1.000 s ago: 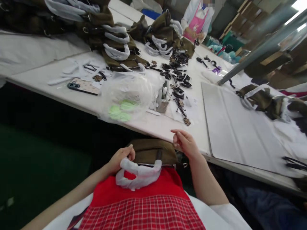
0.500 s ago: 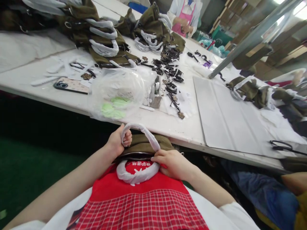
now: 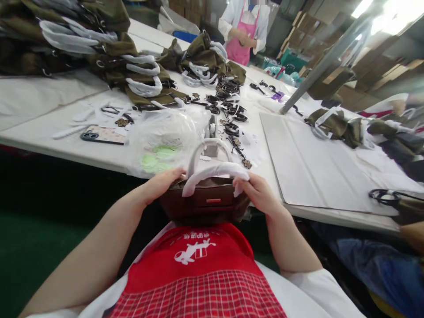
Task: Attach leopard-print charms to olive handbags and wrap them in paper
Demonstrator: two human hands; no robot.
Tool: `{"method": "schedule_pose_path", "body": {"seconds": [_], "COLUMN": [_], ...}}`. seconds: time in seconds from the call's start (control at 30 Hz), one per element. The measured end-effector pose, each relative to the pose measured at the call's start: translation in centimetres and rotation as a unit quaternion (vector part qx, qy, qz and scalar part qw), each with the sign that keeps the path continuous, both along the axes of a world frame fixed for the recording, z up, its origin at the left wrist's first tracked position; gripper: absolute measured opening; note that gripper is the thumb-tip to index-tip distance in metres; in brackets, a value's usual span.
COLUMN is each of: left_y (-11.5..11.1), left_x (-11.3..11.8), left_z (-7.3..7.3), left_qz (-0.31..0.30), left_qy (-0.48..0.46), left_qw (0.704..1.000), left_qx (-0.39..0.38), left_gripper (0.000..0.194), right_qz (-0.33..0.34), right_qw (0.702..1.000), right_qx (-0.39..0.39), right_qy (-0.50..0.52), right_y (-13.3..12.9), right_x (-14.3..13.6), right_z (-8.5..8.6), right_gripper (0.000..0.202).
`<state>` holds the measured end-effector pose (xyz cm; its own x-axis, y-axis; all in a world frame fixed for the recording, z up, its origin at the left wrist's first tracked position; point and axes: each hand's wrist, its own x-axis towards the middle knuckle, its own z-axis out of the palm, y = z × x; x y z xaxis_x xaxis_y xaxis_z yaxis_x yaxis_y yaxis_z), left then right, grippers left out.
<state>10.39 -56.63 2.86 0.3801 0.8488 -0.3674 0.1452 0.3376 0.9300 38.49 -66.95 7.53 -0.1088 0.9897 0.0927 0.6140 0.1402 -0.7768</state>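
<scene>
Hands (image 3: 165, 180) (image 3: 260, 194) gripping wrapped-handled bag (image 3: 205, 202)

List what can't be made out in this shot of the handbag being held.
- Handbag, head view: its bottom and far side are hidden by its own body and the red apron.
- Left hand and right hand: fingertips tucked behind the bag and its wrapped handles.
- Green things in the plastic bag: blurred by the film.
- Phone: too small for detail.

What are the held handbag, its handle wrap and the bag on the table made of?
Handbag: brown, smooth with a slight sheen, likely leather or faux leather.
Handle wrap: white, crinkled and matte, probably protective paper or foam sheet.
Plastic bag: thin translucent film, glossy wrinkles, green contents showing through.
</scene>
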Motion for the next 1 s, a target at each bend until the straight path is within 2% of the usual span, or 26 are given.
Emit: {"method": "schedule_pose_path", "body": {"seconds": [0.1,0.17,0.27,0.37,0.47,0.57,0.63,0.8,0.93,1.0], "left_y": [-0.3,-0.9,-1.6,-1.8,-1.6,-1.0,-0.6,0.1,-0.3,-0.6], "left_x": [-0.2,-0.4,-0.5,0.0,1.0,1.9,2.0,0.6,-1.3,-2.2], "left_z": [-1.9,-3.1,-4.4,-5.2,-5.6,-6.1,-6.4,-6.7,-6.5,-6.3], "left_qz": [-0.067,-0.078,-0.069,-0.054,-0.045,-0.049,-0.042,0.002,0.048,0.069], "left_qy": [0.137,0.197,0.245,0.265,0.274,0.287,0.299,0.327,0.340,0.330], "left_qw": [0.980,0.962,0.945,0.937,0.927,0.913,0.903,0.892,0.892,0.896], "left_qx": [0.129,0.173,0.203,0.222,0.251,0.286,0.305,0.312,0.296,0.291], "left_gripper": [0.038,0.048,0.061,0.053,0.051,0.052,0.054,0.062,0.064,0.064], "right_qz": [-0.062,-0.098,-0.106,-0.101,-0.149,-0.229,-0.255,-0.268,-0.257,-0.254], "right_qw": [0.997,0.993,0.992,0.992,0.985,0.973,0.962,0.940,0.929,0.929], "right_qx": [-0.052,-0.064,-0.070,-0.065,-0.027,-0.019,-0.033,-0.078,-0.126,-0.122], "right_qy": [0.005,-0.004,0.013,0.046,0.087,-0.008,-0.097,-0.196,-0.236,-0.239], "right_y": [2.4,3.2,3.5,3.6,4.8,7.3,9.5,13.7,15.0,15.0], "right_x": [0.9,1.3,1.4,2.0,4.0,7.1,8.9,10.3,9.8,9.6], "right_z": [-3.9,-6.1,-7.5,-7.5,-7.0,-6.6,-6.4,-7.0,-7.5,-7.0], "right_gripper": [0.029,0.029,0.027,0.030,0.035,0.034,0.029,0.028,0.013,0.007]}}
